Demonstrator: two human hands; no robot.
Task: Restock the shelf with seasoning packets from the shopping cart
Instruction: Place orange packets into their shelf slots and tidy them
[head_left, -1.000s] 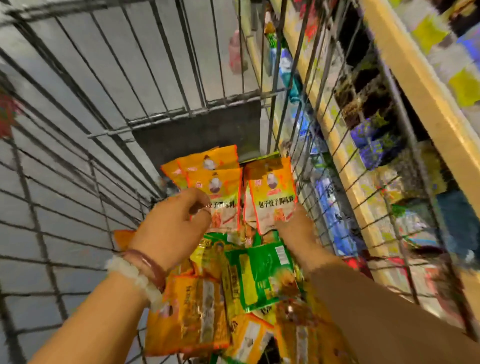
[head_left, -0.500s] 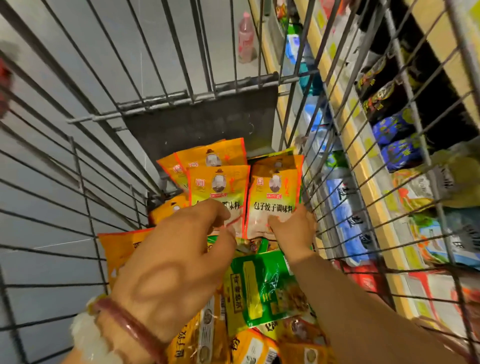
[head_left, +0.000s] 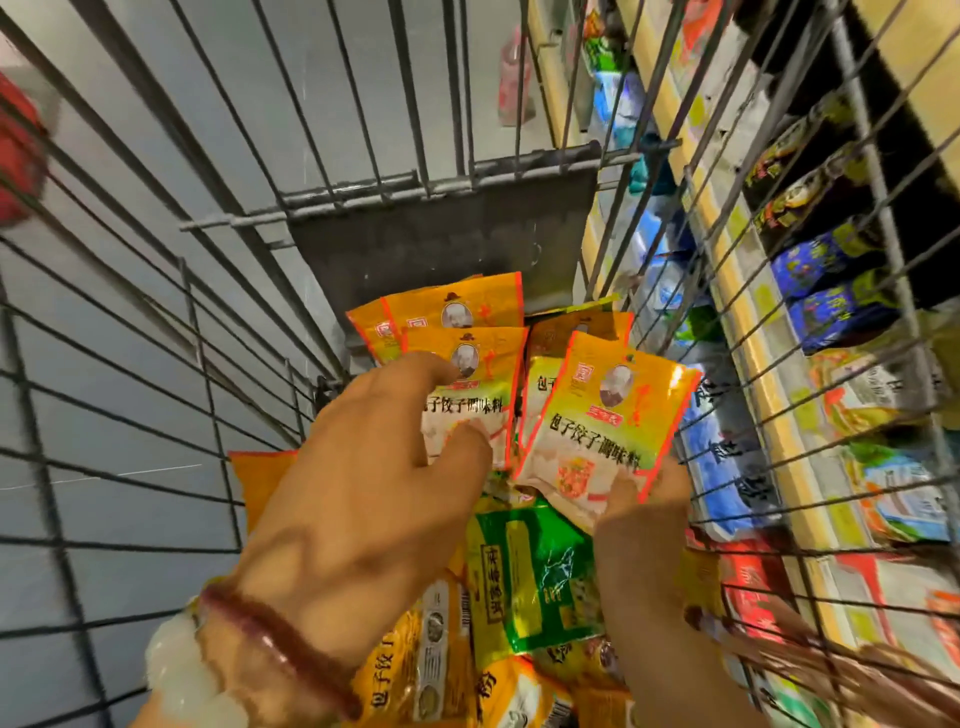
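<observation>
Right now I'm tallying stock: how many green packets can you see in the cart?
1 plain to see: the green packet lies flat on the pile, between the left hand and the right hand, just below the orange packets. More may be buried underneath.

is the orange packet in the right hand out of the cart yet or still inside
Still inside. The right hand pinches the orange packet by its lower edge, above the green packet, within the cart's wire wall.
</observation>
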